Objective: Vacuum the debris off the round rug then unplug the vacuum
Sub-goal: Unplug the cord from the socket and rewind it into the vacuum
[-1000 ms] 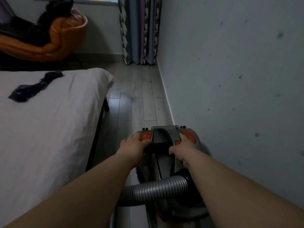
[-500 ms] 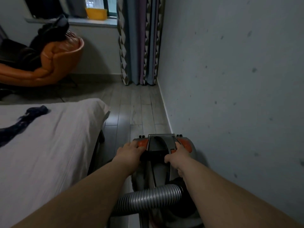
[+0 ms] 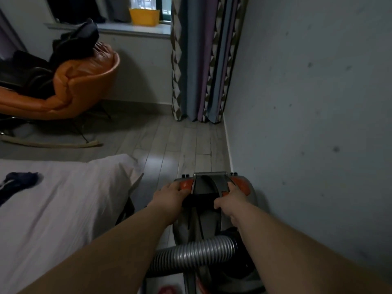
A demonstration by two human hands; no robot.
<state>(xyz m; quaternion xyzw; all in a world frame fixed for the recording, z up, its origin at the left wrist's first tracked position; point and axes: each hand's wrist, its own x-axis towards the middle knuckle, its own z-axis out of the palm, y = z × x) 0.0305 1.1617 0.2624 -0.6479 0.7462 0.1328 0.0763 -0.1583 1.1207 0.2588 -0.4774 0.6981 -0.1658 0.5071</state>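
Dim room, window point(image 3: 146, 5) backlight, floor point(image 3: 157, 162) glare, wide-angle edge warping.

I'm seeing smooth, dull-sheen plastic on the grey canister vacuum point(image 3: 206, 221), glossier on its orange buttons point(image 3: 241, 186). The ribbed silver-grey hose point(image 3: 197, 251) is catching a soft shine. The grey wood-plank floor point(image 3: 169, 149) is gleaming, the orange leather-look chair point(image 3: 84, 88) glinting, the white cloth bedsheet point(image 3: 63, 209) looking matt.

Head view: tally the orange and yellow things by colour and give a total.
Orange: 3 (lounge chair; left button and right button on the vacuum)
Yellow: 1 (tub on the windowsill)
Total: 4
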